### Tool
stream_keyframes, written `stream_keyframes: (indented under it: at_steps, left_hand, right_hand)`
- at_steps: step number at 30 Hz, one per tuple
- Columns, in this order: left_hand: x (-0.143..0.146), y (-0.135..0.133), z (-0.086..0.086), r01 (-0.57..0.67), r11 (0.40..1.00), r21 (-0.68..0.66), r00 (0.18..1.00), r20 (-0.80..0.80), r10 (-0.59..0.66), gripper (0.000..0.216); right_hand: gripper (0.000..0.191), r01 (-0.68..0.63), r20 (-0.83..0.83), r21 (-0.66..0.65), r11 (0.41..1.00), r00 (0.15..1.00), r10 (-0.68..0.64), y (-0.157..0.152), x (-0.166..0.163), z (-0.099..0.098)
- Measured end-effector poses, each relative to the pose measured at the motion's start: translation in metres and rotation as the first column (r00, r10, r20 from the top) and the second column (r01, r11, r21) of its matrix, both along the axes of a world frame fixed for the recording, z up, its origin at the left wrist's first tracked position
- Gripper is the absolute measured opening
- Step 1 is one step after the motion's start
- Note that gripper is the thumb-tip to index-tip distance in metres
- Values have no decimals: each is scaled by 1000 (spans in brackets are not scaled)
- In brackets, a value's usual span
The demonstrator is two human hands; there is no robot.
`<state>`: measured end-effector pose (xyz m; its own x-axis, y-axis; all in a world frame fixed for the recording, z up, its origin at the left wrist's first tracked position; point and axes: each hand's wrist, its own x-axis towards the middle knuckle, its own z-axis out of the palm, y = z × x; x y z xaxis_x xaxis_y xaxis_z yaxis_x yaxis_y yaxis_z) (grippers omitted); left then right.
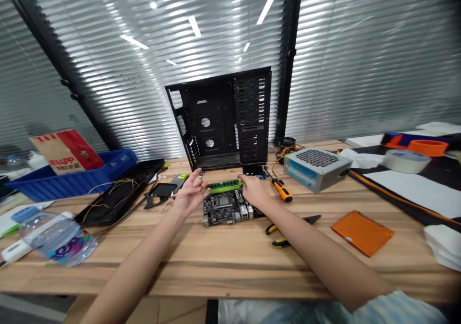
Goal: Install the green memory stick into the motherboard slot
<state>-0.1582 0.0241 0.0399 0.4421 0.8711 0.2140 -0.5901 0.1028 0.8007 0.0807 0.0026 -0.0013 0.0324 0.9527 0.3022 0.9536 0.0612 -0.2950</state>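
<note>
A small black motherboard [225,209] lies on the wooden table [223,261]. A green memory stick [225,186] runs along the board's far edge. My left hand [192,193] pinches the stick's left end with its fingertips. At the stick's right end, my right hand [254,189] is closed on it, palm down over the board's right side. Both forearms reach in from the near edge of the table.
An open black computer case [223,120] stands upright behind the board. A power supply [315,168], orange-handled screwdriver [283,190], pliers [288,228] and orange plate [362,232] lie right. A black panel with wires [120,194], blue tray [74,177] and plastic bottle [57,237] sit left.
</note>
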Motion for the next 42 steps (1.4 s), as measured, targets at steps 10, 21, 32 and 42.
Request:
stream_keyframes:
  at_steps: [10,21,32,42]
  left_hand:
    - [-9,21,-11,-112,993,30,990,-87,114,48]
    - [-23,53,-40,-250,740,625,412,-623,665,32]
    - [-26,50,-39,3,659,752,197,-646,737,31]
    - [-27,47,-35,78,634,769,148,-638,756,32]
  right_hand:
    - [43,90,9,-35,995,996,-89,-7,-1,9]
    - [52,72,54,-74,995,996,-68,-3,0,4]
    - [53,34,131,-116,993,991,-19,-2,1,4]
    - [50,28,100,-93,995,995,-18,1,2,0]
